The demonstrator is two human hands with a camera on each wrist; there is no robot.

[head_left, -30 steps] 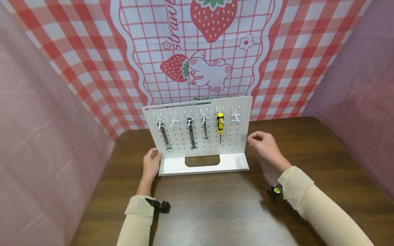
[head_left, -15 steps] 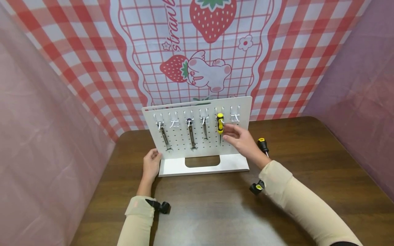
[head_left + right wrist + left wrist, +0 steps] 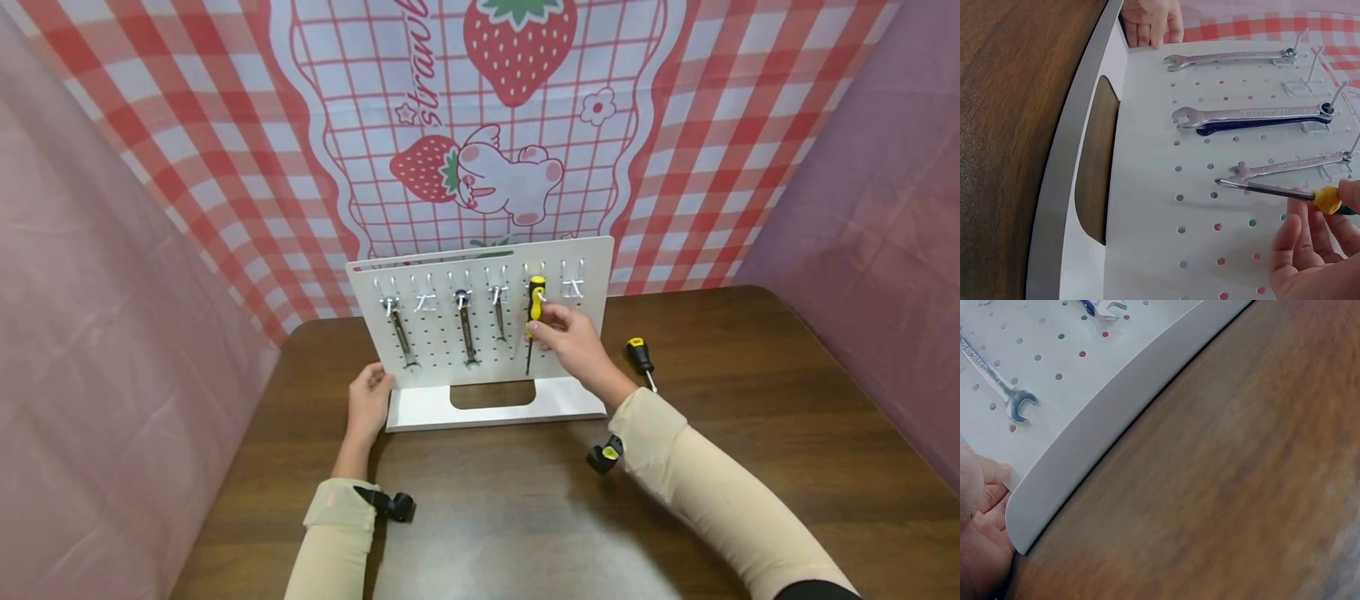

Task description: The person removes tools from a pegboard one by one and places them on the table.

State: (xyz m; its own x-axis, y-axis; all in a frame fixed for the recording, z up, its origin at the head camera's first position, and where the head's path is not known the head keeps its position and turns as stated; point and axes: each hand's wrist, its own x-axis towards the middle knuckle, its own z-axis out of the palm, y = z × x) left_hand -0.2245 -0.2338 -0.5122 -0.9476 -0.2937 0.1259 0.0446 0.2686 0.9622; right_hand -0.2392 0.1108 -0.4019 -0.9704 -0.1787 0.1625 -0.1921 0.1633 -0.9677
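Note:
A white pegboard stand (image 3: 435, 350) stands upright on the table. At its lower left edge my left hand (image 3: 369, 402) grips the board's side. My right hand (image 3: 576, 340) pinches a yellow-and-black screwdriver (image 3: 536, 304) near the collar between thumb and fingers. Its top is still by its hook, and its shaft tilts, tip toward the left. In the right wrist view, the screwdriver's shaft (image 3: 1266, 188) stands off the board, showing a cross-shaped tip. Wrenches hang left of it: one far left (image 3: 403, 337), one mid-board (image 3: 467, 333) and a shorter one (image 3: 499, 317).
Behind my right hand, a second black-and-yellow screwdriver (image 3: 640, 356) lies on the brown wooden table (image 3: 480, 500). Bare hooks show at the board's far right (image 3: 573, 283) and second from left (image 3: 425, 300). A red checked cloth (image 3: 697, 150) hangs behind.
My right hand has come left from beside the board to the hanging screwdriver and taken hold of it; its shaft has tipped left. The screwdriver on the table has come into view. My left hand stays put.

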